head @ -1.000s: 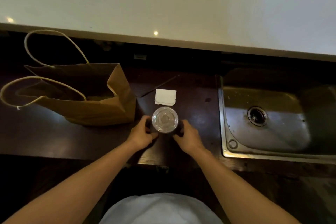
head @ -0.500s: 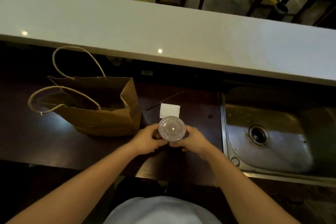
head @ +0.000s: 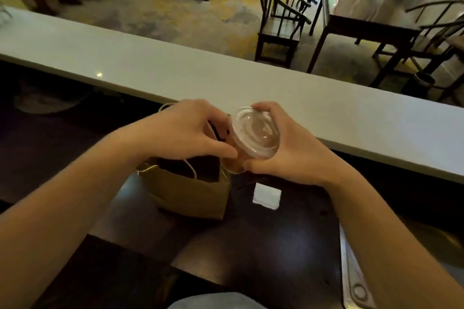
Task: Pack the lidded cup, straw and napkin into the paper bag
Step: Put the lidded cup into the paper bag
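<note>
A folded white napkin lies flat on the dark worktop, just right of the brown paper bag, which stands open; above the bag's right edge both hands hold the lidded cup in the air, tilted, its clear lid facing the camera; the right hand has its grip wrapped round the cup, the left hand pinches its lower side with thumb and fingertips; a thin dark line beside the napkin may be the straw; beyond runs a pale counter.
</note>
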A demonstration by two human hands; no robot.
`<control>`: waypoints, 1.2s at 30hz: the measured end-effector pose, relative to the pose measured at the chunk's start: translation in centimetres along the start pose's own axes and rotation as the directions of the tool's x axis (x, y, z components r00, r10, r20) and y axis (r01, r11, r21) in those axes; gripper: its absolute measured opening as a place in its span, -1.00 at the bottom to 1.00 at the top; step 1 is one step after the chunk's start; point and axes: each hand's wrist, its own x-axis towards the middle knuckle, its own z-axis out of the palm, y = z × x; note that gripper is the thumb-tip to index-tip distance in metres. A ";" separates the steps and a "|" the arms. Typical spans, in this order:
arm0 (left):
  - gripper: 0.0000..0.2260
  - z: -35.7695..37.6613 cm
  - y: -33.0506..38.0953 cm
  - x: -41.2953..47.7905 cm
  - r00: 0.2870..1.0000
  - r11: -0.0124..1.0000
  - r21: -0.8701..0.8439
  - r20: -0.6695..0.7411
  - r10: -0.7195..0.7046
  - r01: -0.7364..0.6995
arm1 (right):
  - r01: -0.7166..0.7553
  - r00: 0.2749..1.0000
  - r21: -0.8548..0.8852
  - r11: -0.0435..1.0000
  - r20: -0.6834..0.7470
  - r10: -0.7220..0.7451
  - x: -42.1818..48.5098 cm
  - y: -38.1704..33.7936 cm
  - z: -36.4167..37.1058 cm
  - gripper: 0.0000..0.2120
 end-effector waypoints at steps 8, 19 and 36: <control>-0.80 -1.4 -11.5 0.8 0.981 0.973 0.143 0.047 -0.189 0.181 | -0.092 0.994 0.030 0.995 -0.056 0.094 4.9 0.0 7.7 -0.13; -0.52 1.8 -14.6 2.7 0.986 0.654 0.752 0.157 -0.059 -0.081 | -0.133 0.980 -0.369 0.920 0.092 0.178 8.4 0.1 10.2 -0.20; 0.00 1.6 -18.0 1.9 0.961 0.733 0.666 0.268 -0.066 -0.136 | -0.202 0.602 -0.859 0.470 0.270 0.751 13.6 5.0 19.8 0.02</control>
